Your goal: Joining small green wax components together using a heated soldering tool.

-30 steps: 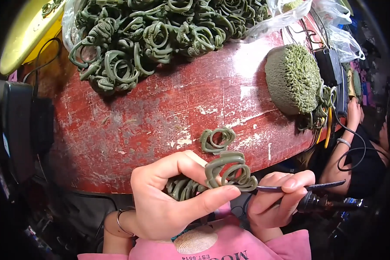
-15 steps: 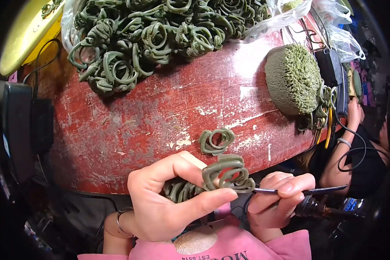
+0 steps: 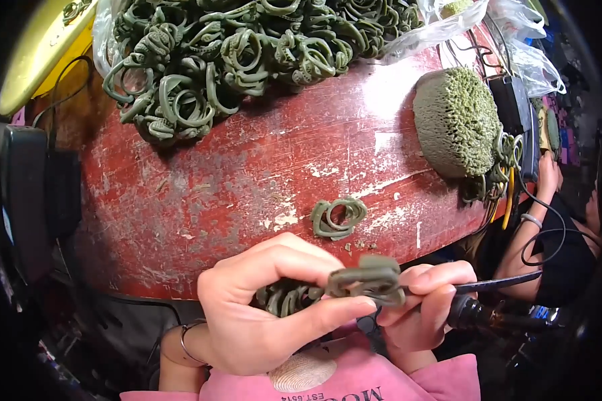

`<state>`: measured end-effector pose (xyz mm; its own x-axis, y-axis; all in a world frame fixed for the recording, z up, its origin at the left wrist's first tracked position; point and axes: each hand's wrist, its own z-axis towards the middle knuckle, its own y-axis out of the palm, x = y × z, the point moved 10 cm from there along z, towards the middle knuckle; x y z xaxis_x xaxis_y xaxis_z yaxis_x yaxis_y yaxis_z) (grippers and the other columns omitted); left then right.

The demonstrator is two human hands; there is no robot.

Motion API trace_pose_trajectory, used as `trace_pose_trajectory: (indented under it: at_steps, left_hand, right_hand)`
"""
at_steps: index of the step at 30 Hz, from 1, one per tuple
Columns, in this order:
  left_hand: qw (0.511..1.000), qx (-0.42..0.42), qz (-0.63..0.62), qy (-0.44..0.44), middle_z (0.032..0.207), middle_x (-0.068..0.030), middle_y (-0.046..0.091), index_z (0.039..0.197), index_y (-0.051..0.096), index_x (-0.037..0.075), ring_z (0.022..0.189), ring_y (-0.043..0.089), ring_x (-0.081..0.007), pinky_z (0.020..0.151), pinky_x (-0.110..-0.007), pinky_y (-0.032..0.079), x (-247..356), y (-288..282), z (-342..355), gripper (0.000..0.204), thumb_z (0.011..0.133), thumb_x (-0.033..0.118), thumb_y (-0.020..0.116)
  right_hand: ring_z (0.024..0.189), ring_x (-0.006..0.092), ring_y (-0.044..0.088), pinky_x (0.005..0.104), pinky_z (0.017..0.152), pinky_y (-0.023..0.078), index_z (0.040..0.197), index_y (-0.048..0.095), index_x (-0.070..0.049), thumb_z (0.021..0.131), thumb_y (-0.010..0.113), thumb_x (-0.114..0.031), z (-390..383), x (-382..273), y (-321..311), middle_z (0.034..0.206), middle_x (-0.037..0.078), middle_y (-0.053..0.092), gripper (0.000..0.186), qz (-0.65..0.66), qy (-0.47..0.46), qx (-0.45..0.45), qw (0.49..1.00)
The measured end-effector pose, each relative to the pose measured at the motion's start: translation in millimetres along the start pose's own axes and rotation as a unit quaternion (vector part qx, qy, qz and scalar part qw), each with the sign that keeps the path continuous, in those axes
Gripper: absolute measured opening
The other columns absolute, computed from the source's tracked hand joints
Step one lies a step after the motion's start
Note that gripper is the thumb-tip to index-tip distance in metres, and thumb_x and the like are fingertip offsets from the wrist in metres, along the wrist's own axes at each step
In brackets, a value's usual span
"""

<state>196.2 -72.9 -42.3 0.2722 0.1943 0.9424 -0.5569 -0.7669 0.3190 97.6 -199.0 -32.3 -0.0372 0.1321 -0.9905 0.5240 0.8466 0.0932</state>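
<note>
Between the thumb and index finger of my left hand (image 3: 267,307) is a green curled ring (image 3: 364,281), slightly blurred. More green coiled pieces (image 3: 284,299) sit tucked in the same palm. My right hand (image 3: 425,304) pinches a slim dark metal tool (image 3: 495,283), whose tip end meets the ring's right side; the exact contact is hidden by my fingers. Just beyond my left hand, a single similar green ring (image 3: 339,218) lies on the worn red table (image 3: 214,180).
A big heap of green rings (image 3: 241,60) on plastic covers the far side. At right stands a rough green block (image 3: 456,123), with rings hanging beside it, near a black box (image 3: 510,103) and cables. Another person's arm (image 3: 538,200) is at far right. A yellow tray (image 3: 40,53) stands far left.
The ring in my left hand has tipped over and moved slightly right and down. My right hand has turned a little, its tool now closer against the ring.
</note>
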Motion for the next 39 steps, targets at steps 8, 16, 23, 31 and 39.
trace_pose_trajectory:
  at_steps: [8,16,23,31,39]
  left_hand:
    - [0.995,-0.058,0.067,-0.05,0.074,-0.0144,0.063,0.073,0.063,-0.002,0.068,0.062,-0.0181,0.063,-0.026,0.049,-4,16,6,0.022,0.056,-0.002,0.076]
    - [0.986,0.005,0.157,0.057,0.069,-0.0147,0.062,0.069,0.055,-0.001,0.065,0.061,-0.0184,0.058,-0.027,0.049,25,5,0,0.023,0.056,-0.005,0.074]
    - [0.965,0.029,0.212,0.151,0.065,-0.0123,0.06,0.07,0.051,0.002,0.06,0.06,-0.0182,0.055,-0.028,0.048,38,1,-4,0.028,0.056,-0.007,0.073]
    - [0.951,0.021,0.243,0.187,0.064,-0.0111,0.059,0.07,0.051,0.002,0.058,0.059,-0.0177,0.054,-0.026,0.047,46,8,-9,0.029,0.055,-0.007,0.074]
    - [0.944,0.018,0.26,0.2,0.066,-0.0112,0.059,0.07,0.05,0.002,0.058,0.058,-0.0168,0.054,-0.026,0.047,47,13,-7,0.03,0.055,-0.007,0.075]
  right_hand:
    - [0.047,0.0069,0.05,0.0193,0.041,0.04,0.089,0.062,0.004,0.08,0.054,-0.007,20,-1,14,0.069,0.008,0.062,0.015,-0.024,0.06,-0.022,0.998]
    - [0.03,0.0072,0.034,0.0183,0.033,0.025,0.087,0.046,0.005,0.09,0.043,-0.026,-6,-48,-43,0.042,0.0,0.043,0.032,-0.272,-0.236,0.212,0.909]
    - [0.037,0.0089,0.042,0.019,0.039,0.033,0.089,0.043,-0.004,0.088,0.044,-0.037,-1,-27,-4,0.057,0.007,0.06,0.033,-0.108,-0.061,0.015,0.992]
    - [0.048,0.0161,0.057,0.0256,0.044,0.045,0.091,0.048,-0.006,0.088,0.049,-0.028,-3,-29,13,0.063,0.011,0.062,0.022,-0.053,-0.08,-0.046,0.994]
    - [0.038,0.0084,0.04,0.018,0.04,0.035,0.087,0.035,-0.001,0.093,0.032,-0.035,-8,-36,10,0.045,0.005,0.048,0.034,-0.192,-0.157,0.04,0.968]
